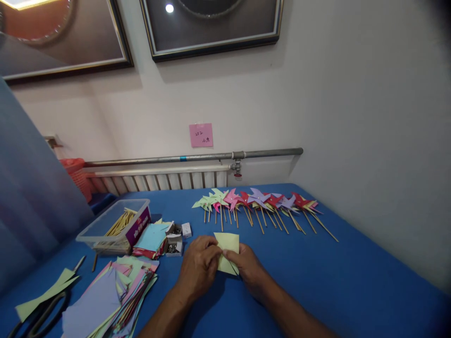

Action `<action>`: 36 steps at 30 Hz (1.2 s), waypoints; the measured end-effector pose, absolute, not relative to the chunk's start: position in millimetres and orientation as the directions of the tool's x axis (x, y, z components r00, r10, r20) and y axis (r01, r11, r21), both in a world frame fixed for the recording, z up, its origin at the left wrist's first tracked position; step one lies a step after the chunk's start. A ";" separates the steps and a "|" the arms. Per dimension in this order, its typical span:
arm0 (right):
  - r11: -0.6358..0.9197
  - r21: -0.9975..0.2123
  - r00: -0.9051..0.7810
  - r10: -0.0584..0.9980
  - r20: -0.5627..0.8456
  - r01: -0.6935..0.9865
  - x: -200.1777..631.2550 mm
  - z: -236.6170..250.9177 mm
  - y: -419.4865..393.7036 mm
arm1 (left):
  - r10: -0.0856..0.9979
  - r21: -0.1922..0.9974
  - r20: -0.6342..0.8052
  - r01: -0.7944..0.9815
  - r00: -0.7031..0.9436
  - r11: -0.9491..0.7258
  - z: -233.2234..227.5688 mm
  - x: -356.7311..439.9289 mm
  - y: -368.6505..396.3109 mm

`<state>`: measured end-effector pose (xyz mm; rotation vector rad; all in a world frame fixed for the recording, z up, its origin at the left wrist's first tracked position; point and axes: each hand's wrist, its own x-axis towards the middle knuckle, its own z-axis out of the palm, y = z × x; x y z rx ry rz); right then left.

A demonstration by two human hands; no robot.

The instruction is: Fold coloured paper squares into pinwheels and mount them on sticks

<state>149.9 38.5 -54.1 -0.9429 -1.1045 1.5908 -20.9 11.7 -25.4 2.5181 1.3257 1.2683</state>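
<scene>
two hands [199, 265] [249, 268] pinch one pale-green paper [228, 241] — long axis running up the view, toward the wall [338, 117].

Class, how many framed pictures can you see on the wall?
2: one framed picture at the upper left, another framed picture at the top centre. Both are cut off above; more may hang out of view.

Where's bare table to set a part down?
Biggest patch: blue table right of the right hand, bounded by the pinwheels and wall. Smaller: between the white box and pinwheels, toward the radiator. Crowded: left of the left hand, with paper sheets and plastic tub; both hands grip yellow paper mid-table.
</scene>
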 end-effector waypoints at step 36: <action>-0.028 -0.999 -0.121 0.992 -0.023 -0.040 145.0 -73.0 42.0 | 0.993 0.996 -0.082 0.024 -0.081 0.084 -45.1 -15.4 33.1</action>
